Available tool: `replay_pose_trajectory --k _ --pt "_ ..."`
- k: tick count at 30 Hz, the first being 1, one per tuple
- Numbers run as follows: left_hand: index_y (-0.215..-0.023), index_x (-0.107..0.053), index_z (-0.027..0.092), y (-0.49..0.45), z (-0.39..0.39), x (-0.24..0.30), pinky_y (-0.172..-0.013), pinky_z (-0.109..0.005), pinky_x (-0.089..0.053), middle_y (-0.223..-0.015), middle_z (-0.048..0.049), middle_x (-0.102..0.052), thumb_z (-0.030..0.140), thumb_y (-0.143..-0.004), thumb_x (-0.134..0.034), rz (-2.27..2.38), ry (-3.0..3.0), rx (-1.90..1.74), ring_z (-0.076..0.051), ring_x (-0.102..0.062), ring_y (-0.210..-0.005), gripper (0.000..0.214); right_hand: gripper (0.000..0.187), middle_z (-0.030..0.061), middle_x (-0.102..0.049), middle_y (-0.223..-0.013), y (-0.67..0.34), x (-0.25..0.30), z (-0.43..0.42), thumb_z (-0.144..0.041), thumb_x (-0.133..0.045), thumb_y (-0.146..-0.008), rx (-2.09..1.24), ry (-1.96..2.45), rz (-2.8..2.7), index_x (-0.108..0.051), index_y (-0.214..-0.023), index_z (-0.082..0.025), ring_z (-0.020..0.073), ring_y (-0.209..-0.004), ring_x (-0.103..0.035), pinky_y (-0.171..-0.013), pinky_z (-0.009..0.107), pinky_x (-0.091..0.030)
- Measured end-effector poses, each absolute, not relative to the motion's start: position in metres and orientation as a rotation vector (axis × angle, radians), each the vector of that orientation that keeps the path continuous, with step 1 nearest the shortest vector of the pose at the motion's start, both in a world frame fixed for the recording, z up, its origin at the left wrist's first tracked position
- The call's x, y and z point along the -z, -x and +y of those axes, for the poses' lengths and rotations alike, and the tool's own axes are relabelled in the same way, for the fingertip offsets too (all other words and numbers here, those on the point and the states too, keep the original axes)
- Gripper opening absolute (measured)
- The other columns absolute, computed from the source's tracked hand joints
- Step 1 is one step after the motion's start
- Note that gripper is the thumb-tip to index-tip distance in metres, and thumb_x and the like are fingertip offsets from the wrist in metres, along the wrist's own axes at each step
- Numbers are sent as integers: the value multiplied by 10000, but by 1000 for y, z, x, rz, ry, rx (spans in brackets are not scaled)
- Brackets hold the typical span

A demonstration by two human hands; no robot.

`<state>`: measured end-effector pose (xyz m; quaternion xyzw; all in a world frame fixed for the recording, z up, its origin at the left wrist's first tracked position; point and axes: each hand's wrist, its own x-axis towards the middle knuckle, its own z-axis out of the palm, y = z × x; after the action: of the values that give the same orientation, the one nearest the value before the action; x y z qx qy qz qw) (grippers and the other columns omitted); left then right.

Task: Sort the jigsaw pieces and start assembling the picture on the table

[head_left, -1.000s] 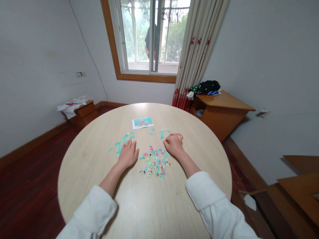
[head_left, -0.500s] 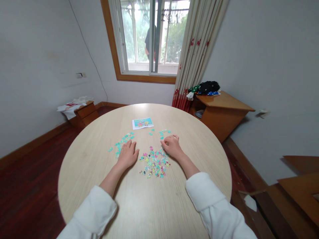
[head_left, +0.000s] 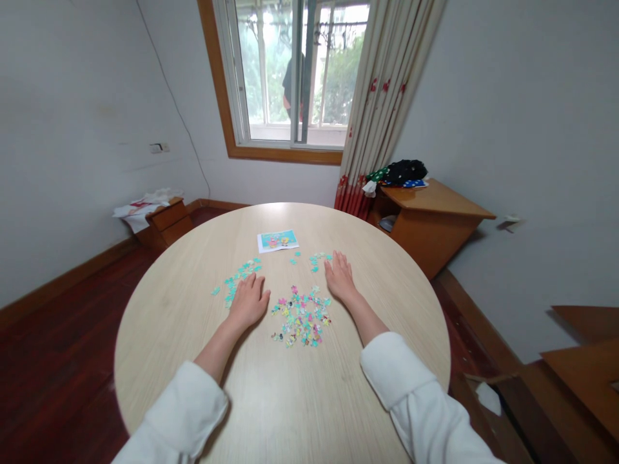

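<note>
My left hand (head_left: 248,301) rests on the table with its fingers spread, beside a loose group of turquoise jigsaw pieces (head_left: 232,283) and partly over them. My right hand (head_left: 340,277) lies stretched out flat, fingers pointing away from me, next to a smaller cluster of turquoise pieces (head_left: 315,260). Between my hands and nearer to me is a mixed heap of jigsaw pieces (head_left: 302,319) in pink, yellow, white and turquoise. Farther off lies a picture card (head_left: 278,241) with cartoon figures on turquoise. Whether anything sits under either palm is hidden.
The round wooden table (head_left: 193,245) fills the middle. Behind it are a window (head_left: 294,77) and a curtain (head_left: 382,96); a person stands outside. A wooden cabinet (head_left: 435,200) with cloths on top is at the right, a small drawer unit (head_left: 170,222) at the left.
My right hand has uncurled and shifted slightly right, its fingers now extended away from me. My left hand has stayed in place.
</note>
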<state>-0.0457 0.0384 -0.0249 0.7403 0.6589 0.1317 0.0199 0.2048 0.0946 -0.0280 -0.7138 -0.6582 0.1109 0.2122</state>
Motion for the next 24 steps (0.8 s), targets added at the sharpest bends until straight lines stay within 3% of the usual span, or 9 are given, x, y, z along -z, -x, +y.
replay_pose_trajectory --k 5,10,20,24 --pt "-1262 -488 93 46 39 26 -1120 -427 -248 -1428 -185 -416 313 -901 -377 2039 -2291 -409 -282 -364 -1339 437 636 139 -131 -1558 -202 23 106 -421 -120 -956 -280 2041 -1910 -150 -1480 -61 227 -1440 -65 -1156 387 -31" --pt "-1268 -479 109 47 41 31 -1112 -431 -256 -1432 -179 -411 324 -905 -375 2039 -2291 -412 -274 -359 -1342 434 685 136 -109 -1563 -200 21 118 -538 -154 -936 -304 2088 -2014 -129 -1494 -141 236 -1441 -56 -1145 426 -18" --pt "-1257 -482 95 43 38 25 -1116 -447 -245 -1428 -193 -414 300 -905 -361 2051 -2276 -418 -294 -358 -1341 426 743 68 -35 -1580 -186 9 134 -711 -151 -849 -430 2172 -2132 -82 -1487 -337 334 -1429 49 -1053 650 62" --pt "-1257 -480 90 42 37 24 -1120 -452 -237 -1431 -198 -406 296 -903 -363 2047 -2264 -419 -294 -354 -1343 426 756 67 -5 -1580 -179 1 139 -726 -129 -836 -527 2231 -2068 -21 -1483 -349 360 -1422 69 -1016 692 79"
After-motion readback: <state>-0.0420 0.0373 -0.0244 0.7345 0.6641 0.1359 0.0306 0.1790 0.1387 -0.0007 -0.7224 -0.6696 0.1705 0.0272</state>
